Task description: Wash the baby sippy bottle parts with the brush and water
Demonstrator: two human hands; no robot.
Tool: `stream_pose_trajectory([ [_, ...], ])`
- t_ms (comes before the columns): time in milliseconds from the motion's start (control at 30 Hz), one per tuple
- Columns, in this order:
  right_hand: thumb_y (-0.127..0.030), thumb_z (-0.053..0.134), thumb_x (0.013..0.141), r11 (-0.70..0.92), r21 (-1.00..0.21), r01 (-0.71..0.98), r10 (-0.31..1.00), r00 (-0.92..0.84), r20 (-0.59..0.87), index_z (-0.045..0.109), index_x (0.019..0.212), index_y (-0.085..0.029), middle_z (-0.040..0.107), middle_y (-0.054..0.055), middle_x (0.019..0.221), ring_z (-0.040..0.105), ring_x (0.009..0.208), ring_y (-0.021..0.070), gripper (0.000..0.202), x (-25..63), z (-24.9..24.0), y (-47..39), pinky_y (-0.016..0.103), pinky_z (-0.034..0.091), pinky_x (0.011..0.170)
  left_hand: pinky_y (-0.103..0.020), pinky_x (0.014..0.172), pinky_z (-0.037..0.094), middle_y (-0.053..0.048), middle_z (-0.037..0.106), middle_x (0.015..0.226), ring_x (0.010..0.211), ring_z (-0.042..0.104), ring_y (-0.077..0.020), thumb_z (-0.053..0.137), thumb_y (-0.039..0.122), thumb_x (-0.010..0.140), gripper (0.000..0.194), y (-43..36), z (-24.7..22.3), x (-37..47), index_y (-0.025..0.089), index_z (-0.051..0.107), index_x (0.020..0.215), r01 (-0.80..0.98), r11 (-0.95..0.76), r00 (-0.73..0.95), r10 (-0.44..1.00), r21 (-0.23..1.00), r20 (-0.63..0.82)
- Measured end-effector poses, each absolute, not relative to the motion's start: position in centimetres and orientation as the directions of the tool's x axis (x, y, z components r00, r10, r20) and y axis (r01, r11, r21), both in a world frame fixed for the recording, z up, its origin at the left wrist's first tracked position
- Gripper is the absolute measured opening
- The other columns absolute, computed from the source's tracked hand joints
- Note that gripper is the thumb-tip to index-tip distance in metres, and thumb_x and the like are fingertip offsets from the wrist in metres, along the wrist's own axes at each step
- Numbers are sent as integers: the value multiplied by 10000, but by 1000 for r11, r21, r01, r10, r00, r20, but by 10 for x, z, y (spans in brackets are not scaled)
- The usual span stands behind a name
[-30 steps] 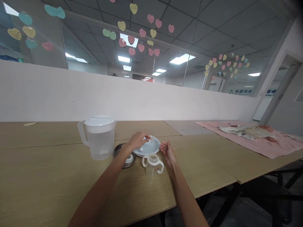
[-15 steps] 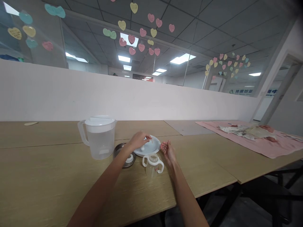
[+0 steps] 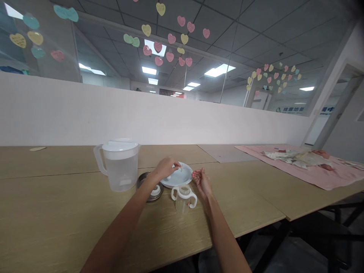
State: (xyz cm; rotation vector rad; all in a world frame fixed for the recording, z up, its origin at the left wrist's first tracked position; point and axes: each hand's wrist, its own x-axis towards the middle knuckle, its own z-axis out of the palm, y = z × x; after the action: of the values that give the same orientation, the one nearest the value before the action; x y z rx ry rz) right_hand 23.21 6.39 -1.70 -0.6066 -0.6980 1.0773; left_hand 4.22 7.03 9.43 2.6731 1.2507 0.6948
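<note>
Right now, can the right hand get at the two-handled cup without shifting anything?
Probably yes. The right hand lies open, palm up, just right of the two-handled cup, with bare table between them.

Little differs from a second ago. The left hand (image 3: 165,168) sits a touch higher over the white plate (image 3: 182,176), its fingers (image 3: 176,165) pinching a small pale piece that was near the plate's far rim and is now nearer its middle. The right hand (image 3: 201,181), palm up beside the plate, has crept slightly up and left. The whole view has shifted a hair.
</note>
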Motion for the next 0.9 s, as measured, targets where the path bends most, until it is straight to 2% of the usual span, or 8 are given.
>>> stream_pose_trajectory([
  [133, -469, 625, 785, 354, -747, -562, 928, 314, 203, 619, 660, -163, 660, 28, 660, 615, 593, 108, 331, 231, -18, 63, 206, 528, 594, -239, 814, 442, -42, 697, 1024, 930, 619, -178, 567, 242, 811, 218, 70, 97, 41, 199, 712, 968, 670, -675, 577, 736, 310, 356],
  [333, -502, 657, 743, 334, -755, -564, 941, 236, 240, 633, 686, -157, 658, 29, 649, 602, 565, 104, 351, 231, -19, 62, 203, 519, 568, -252, 845, 436, -35, 702, 1009, 902, 625, -179, 570, 218, 805, 211, 69, 100, 36, 210, 719, 955, 690, -655, 560, 753, 309, 345],
  [500, -480, 648, 760, 357, -737, -574, 932, 272, 240, 632, 691, -156, 665, 35, 686, 623, 620, 108, 332, 231, -17, 62, 201, 530, 617, -252, 856, 432, -37, 711, 974, 860, 632, -174, 573, 220, 808, 213, 66, 102, 37, 211, 719, 963, 696, -648, 555, 759, 310, 340],
  [633, -474, 657, 753, 373, -749, -547, 921, 315, 229, 635, 688, -159, 666, 36, 679, 620, 597, 117, 322, 230, -20, 64, 217, 540, 596, -244, 838, 437, -31, 709, 982, 873, 629, -175, 576, 216, 806, 211, 65, 103, 38, 232, 721, 958, 681, -667, 573, 742, 302, 348],
  [900, -473, 655, 756, 342, -760, -553, 938, 252, 239, 647, 704, -145, 663, 46, 670, 621, 587, 111, 332, 231, -20, 63, 205, 537, 596, -256, 853, 431, -45, 715, 955, 854, 629, -178, 580, 213, 799, 212, 68, 103, 34, 227, 723, 955, 704, -650, 555, 755, 286, 349],
])
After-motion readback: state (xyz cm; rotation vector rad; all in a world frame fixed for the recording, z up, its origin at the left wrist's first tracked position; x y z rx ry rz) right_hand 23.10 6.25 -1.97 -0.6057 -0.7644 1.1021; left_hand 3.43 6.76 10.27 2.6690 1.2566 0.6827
